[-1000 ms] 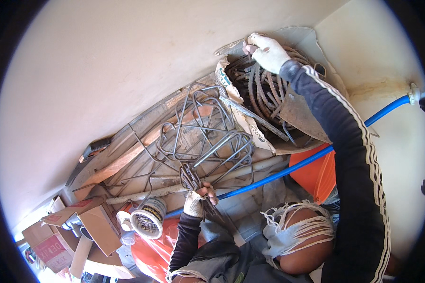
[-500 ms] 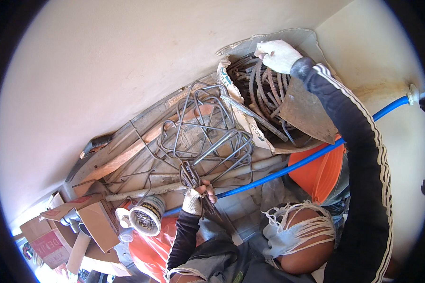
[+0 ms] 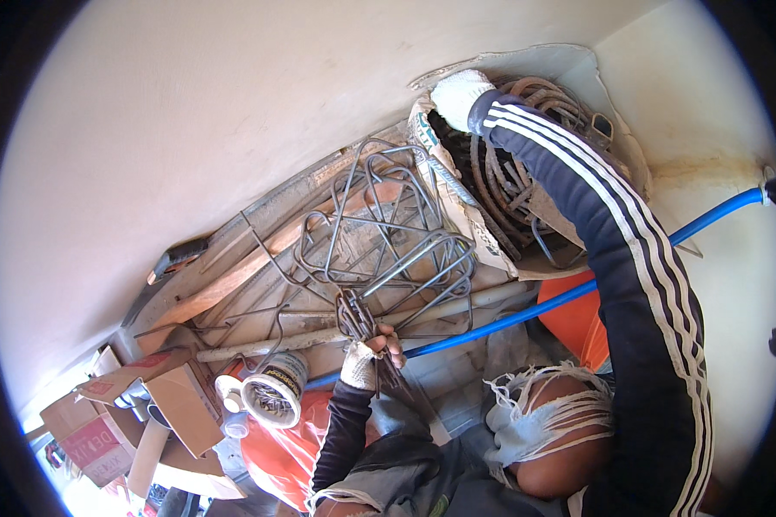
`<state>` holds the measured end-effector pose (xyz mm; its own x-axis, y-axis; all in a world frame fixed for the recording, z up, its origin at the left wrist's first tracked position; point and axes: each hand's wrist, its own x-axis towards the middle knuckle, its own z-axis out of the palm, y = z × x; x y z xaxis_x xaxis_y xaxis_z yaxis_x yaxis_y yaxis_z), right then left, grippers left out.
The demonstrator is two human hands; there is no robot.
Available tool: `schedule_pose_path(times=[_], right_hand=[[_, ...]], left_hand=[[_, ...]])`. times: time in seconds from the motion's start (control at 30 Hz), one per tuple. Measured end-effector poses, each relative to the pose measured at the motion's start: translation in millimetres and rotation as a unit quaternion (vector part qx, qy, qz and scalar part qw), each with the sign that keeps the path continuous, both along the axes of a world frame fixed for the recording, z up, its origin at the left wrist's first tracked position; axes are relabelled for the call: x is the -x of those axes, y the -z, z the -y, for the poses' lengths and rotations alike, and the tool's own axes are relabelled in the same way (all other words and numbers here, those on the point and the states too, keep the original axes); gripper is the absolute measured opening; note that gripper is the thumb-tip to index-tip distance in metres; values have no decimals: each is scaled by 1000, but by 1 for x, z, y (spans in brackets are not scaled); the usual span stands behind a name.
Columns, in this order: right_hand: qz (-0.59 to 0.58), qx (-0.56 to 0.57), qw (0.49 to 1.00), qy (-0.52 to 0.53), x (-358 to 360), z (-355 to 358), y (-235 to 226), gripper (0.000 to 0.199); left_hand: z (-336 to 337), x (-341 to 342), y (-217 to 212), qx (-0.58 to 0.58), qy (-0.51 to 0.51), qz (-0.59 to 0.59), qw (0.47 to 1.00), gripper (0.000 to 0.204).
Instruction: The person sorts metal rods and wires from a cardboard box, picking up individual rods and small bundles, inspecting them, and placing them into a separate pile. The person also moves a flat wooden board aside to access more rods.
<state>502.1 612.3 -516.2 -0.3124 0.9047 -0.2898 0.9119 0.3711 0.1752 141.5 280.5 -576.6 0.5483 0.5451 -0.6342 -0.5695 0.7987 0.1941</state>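
My left hand [image 3: 369, 355], in a white glove with bare fingertips, is closed around a bundle of short rusty steel rods [image 3: 353, 315]. The bundle's upper end lies against a tangle of bent steel bars [image 3: 379, 233]. Farther off, my right hand [image 3: 459, 96], in a white knit glove, is at the far left rim of an open sack [image 3: 483, 246]. Coiled and cut lengths of ribbed rebar [image 3: 494, 177] fill that sack. The fingers of my right hand point down and are hidden, so what they touch does not show.
A blue hose [image 3: 526, 319] crosses in front of the sack, above an orange bucket [image 3: 578, 320]. To the left stand a small white tub [image 3: 272, 392] of metal pieces and open cardboard boxes [image 3: 181, 409]. A wooden plank [image 3: 224, 289] and a brush [image 3: 179, 257] lie along the wall.
My right hand has moved left across the sack to its far left rim, and the forearm now covers more of the sack and bucket. My left hand still holds the rods; the view has shifted slightly.
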Motion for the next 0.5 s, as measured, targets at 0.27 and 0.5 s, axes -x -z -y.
schedule_pose_path(times=[0.27,0.5], right_hand=[[14,4,1000,6,0,1,9,28],[-2,-50,998,46,3,0,18,24]], left_hand=[[-1,1,1,-22,13,-11,1000,28],[1,1,2,-43,12,-16,999,29]])
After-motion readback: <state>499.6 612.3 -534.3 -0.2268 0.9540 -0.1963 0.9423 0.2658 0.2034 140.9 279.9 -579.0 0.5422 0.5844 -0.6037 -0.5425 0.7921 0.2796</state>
